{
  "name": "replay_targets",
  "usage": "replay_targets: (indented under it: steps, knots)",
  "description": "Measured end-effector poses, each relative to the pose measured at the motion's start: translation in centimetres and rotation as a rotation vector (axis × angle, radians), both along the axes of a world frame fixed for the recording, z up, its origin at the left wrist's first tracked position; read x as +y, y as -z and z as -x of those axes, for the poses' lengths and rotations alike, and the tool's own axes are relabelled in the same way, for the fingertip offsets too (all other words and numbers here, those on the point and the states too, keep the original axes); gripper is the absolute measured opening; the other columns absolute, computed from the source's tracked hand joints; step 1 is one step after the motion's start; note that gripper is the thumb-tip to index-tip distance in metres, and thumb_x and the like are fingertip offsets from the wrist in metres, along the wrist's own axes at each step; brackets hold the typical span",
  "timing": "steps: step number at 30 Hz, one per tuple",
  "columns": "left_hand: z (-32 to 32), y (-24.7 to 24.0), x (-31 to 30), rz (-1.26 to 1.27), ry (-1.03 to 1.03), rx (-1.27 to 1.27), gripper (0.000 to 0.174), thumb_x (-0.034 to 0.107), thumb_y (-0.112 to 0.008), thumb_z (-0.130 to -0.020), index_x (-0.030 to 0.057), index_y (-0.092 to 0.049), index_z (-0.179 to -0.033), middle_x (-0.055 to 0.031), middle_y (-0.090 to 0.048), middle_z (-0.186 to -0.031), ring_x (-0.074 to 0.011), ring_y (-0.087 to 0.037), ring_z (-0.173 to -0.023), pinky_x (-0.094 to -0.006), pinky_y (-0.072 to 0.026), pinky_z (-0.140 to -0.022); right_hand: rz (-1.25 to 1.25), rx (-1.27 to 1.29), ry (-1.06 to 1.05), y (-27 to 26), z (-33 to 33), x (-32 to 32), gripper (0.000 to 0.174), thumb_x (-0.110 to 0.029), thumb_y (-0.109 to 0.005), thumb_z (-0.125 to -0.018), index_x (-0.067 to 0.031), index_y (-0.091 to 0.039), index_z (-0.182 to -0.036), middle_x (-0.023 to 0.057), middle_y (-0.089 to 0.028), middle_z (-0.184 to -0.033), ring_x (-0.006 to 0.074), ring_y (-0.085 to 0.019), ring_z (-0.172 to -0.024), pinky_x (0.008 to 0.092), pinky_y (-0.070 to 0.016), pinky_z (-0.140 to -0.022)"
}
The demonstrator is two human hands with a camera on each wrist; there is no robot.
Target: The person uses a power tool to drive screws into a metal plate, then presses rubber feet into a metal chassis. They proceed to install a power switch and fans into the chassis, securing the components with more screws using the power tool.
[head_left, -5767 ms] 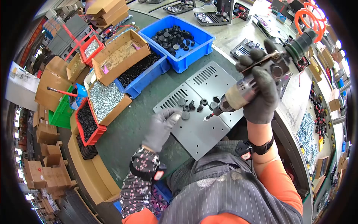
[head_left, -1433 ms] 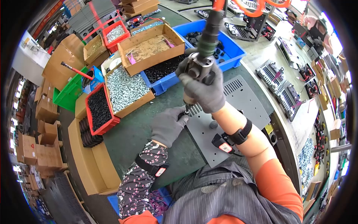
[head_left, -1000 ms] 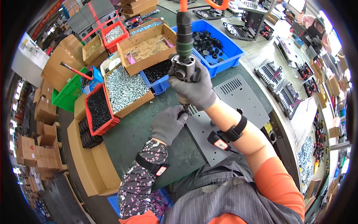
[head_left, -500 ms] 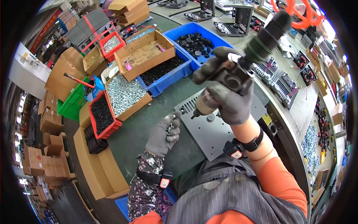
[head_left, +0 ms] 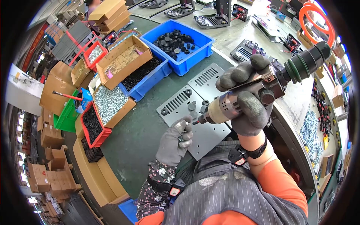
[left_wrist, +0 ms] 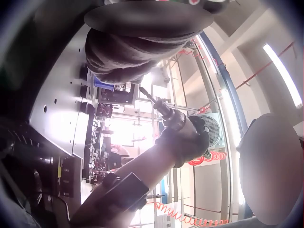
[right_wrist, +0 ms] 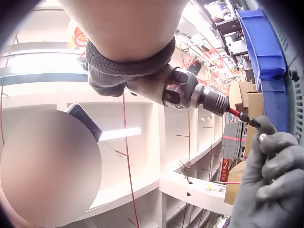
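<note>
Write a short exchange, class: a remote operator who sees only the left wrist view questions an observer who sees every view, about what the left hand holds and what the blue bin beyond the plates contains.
Operator: My view shows the right hand gripping the driver, but what does the left hand hold?

Observer: The right wrist view shows a small shiny metal piece pinched at its fingertips.

Operator: And what is in the blue bin beyond the plates?

Observer: The head view shows a loose heap of black rounded pieces inside it.
</note>
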State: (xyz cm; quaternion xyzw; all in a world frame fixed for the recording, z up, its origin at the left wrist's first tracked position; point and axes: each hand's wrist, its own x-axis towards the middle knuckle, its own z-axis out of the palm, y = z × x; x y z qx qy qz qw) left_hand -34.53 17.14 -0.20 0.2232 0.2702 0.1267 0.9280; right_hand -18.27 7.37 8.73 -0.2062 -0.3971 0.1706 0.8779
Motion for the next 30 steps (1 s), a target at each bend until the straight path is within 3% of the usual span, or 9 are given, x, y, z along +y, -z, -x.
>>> replay_targets:
  steps: [2, 12, 16, 19, 22, 24, 26, 28, 30]
  knots:
    - [-0.4, -0.2, -0.5, 0.023, 0.035, -0.025, 0.027, 0.018, -0.049, -0.094, 0.0015, -0.05, -0.115, -0.0032, -0.055, -0.082, -0.0076, -0.044, -0.064, -0.0156, -0.0354, -0.045, 0.096, -0.045, 0.107, 0.0, -0.2, -0.5, 0.065, -0.013, -0.064, -0.071, -0.009, -0.039, -0.131, 0.006, -0.052, -0.098, 0.0217, -0.053, -0.087, 0.039, -0.0453, -0.074]
    - [-1.9, 0.6, -2.0, 0.19, 0.117, -0.158, 0.025, 0.017, -0.048, -0.094, 0.0023, -0.051, -0.115, -0.0043, -0.055, -0.085, -0.0071, -0.041, -0.061, -0.0153, -0.034, -0.044, -0.024, -0.008, 0.011, 1.1, -2.0, -2.8, 0.064, -0.005, -0.069, -0.07, -0.0074, -0.039, -0.126, 0.0084, -0.054, -0.096, 0.0241, -0.059, -0.088, 0.0406, -0.0517, -0.076]
    - [-2.4, 0.3, -2.5, 0.151, 0.149, -0.115, 0.026, 0.019, -0.049, -0.094, 0.0018, -0.051, -0.114, -0.0031, -0.054, -0.083, -0.0064, -0.04, -0.06, -0.0154, -0.0325, -0.044, -0.022, -0.096, 0.064, 1.4, -2.9, -3.0, 0.064, -0.018, -0.069, -0.072, -0.0138, -0.041, -0.13, 0.002, -0.051, -0.097, 0.0157, -0.05, -0.079, 0.0309, -0.0422, -0.066]
    - [-2.4, -0.2, -2.5, 0.062, 0.295, -0.195, 0.03, 0.023, -0.051, -0.094, 0.0013, -0.05, -0.115, -0.0018, -0.053, -0.082, -0.0061, -0.039, -0.06, -0.0159, -0.0314, -0.044, -0.025, 0.142, -0.011, 1.1, -3.6, -3.5, 0.064, -0.019, -0.066, -0.074, -0.0103, -0.039, -0.131, 0.0032, -0.049, -0.096, 0.0151, -0.049, -0.08, 0.0284, -0.04, -0.067]
    - [-2.8, -1.6, -2.3, -0.148, 0.352, 0.022, 0.031, 0.026, -0.052, -0.094, 0.0016, -0.055, -0.113, -0.0003, -0.054, -0.079, -0.006, -0.039, -0.059, -0.0171, -0.0307, -0.044, -0.059, 0.23, 0.049, 2.1, -6.0, -3.7, 0.059, -0.015, -0.062, -0.074, -0.0041, -0.04, -0.127, 0.0091, -0.057, -0.102, 0.0253, -0.057, -0.091, 0.0401, -0.0478, -0.078]
    - [-4.5, -2.4, -0.8, -0.87, 0.369, 0.276, 0.029, 0.028, -0.054, -0.092, 0.0035, -0.063, -0.104, 0.0007, -0.059, -0.08, -0.0075, -0.046, -0.059, -0.0198, -0.0369, -0.047, -0.056, 0.286, 0.133, 2.8, -7.1, -3.9, 0.056, -0.009, -0.057, -0.075, -0.0015, -0.039, -0.128, 0.0115, -0.058, -0.102, 0.025, -0.058, -0.091, 0.0407, -0.0492, -0.083]
    - [-6.2, -0.9, 0.9, -1.094, 0.23, 0.249, 0.028, 0.029, -0.058, -0.089, 0.0037, -0.068, -0.094, -0.0014, -0.065, -0.082, -0.0094, -0.055, -0.061, -0.023, -0.0445, -0.055, 0.01, 0.312, 0.275, 3.1, -7.8, -4.0, 0.055, -0.007, -0.056, -0.075, -0.0007, -0.04, -0.127, 0.0122, -0.058, -0.101, 0.0255, -0.06, -0.09, 0.0397, -0.0505, -0.082]
    - [-7.5, -2.1, 2.3, -1.661, 0.371, 0.587, 0.026, 0.029, -0.061, -0.086, 0.005, -0.069, -0.093, -0.0072, -0.066, -0.086, -0.0131, -0.062, -0.07, -0.0256, -0.0482, -0.067, 0.027, 0.292, 0.276, 3.2, -8.1, -3.9, 0.055, -0.007, -0.056, -0.075, -0.0005, -0.041, -0.127, 0.012, -0.059, -0.1, 0.0259, -0.06, -0.09, 0.0394, -0.051, -0.081]
    - [-9.3, -2.8, 2.1, -1.699, 0.465, 0.642, 0.025, 0.029, -0.064, -0.083, 0.0071, -0.069, -0.094, -0.01, -0.065, -0.081, -0.0148, -0.062, -0.072, -0.0263, -0.0483, -0.069, 0.041, 0.271, 0.281, 3.3, -8.3, -3.8, 0.055, -0.007, -0.057, -0.074, -0.0002, -0.041, -0.127, 0.0119, -0.059, -0.099, 0.0262, -0.061, -0.09, 0.0391, -0.0514, -0.081]
